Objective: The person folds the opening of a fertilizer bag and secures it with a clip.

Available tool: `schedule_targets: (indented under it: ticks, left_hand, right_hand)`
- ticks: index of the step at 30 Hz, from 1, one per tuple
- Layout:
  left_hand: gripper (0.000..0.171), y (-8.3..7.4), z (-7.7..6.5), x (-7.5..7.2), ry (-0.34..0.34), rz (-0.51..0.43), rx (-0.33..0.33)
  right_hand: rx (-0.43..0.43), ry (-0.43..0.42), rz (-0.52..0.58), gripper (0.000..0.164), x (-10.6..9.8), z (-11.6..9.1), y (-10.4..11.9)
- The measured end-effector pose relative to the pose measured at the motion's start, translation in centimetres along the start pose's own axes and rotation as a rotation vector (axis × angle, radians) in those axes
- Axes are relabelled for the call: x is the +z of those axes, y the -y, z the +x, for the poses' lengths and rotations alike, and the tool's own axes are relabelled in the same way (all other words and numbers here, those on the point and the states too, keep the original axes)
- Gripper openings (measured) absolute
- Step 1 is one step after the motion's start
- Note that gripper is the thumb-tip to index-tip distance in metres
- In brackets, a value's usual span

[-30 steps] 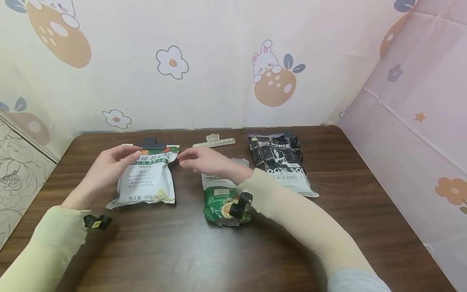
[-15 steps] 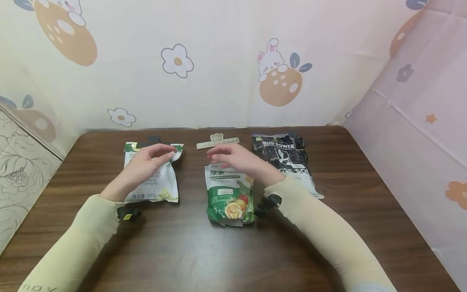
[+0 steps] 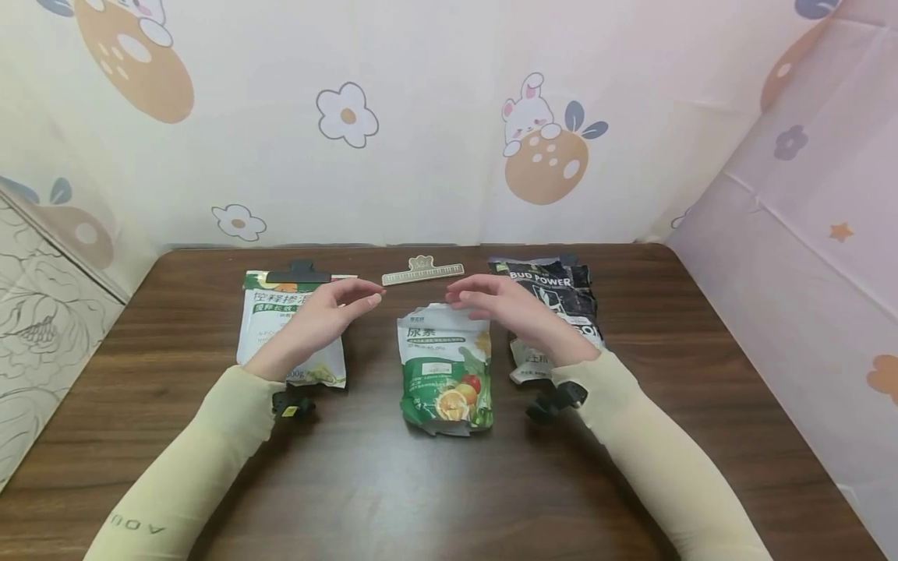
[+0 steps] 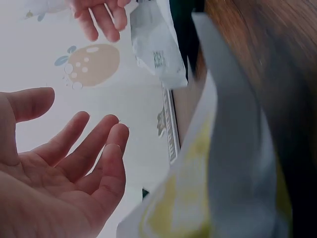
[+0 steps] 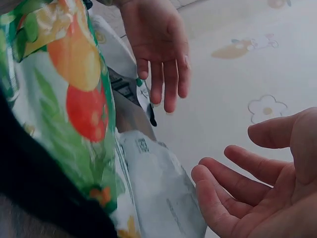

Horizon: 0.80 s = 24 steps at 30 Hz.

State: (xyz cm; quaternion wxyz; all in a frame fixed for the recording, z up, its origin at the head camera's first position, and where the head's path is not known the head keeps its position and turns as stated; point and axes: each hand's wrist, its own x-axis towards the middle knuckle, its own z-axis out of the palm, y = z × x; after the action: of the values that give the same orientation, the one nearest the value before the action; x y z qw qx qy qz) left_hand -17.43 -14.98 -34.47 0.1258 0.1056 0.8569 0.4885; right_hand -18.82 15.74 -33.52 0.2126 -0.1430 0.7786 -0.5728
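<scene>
My left hand [image 3: 319,319] is over the right part of a white fertilizer bag [image 3: 263,312], whose top carries a black clip [image 3: 300,273]. Its fingers are relaxed and bare of any object in the left wrist view. My right hand [image 3: 515,312] hovers by the upper right corner of a green and white bag [image 3: 445,389] printed with fruit. Nothing lies between the right fingers [image 5: 233,181] either. The green and white bag has a ragged, unclipped top. Behind it a pale long clip [image 3: 423,271] with ruler-like marks lies on the table.
A black and white bag [image 3: 543,273] marked BUD POWER lies at the back right, partly hidden by my right hand, with a dark clip [image 3: 570,259] at its top. The brown wooden table [image 3: 449,499] ends against a patterned wall cloth [image 3: 435,171].
Both hands have moved right. The right hand went from beside the left bag, across the green and white bag, to its far corner. The bags and clips stay put while the view shifts slightly.
</scene>
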Motion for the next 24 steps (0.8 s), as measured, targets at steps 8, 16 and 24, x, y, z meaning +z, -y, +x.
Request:
schedule_targets:
  ticks: [8,16,24]
  left_hand:
    - [0.039,-0.4,0.9,1.8,0.025,-0.093,-0.02]
    - [0.038,-0.7,1.4,2.8,0.041,-0.043,-0.012]
    - [0.046,-0.3,1.4,2.9,0.093,0.045,-0.076]
  right_hand:
    - [-0.011,-0.044,0.011,0.037,-1.6,-1.7,-1.0]
    - [0.005,-0.114,0.026,0.038,-3.3,-2.6,-1.5]
    - [0.02,-0.165,-0.162,0.037,-3.8,-2.2,-2.2]
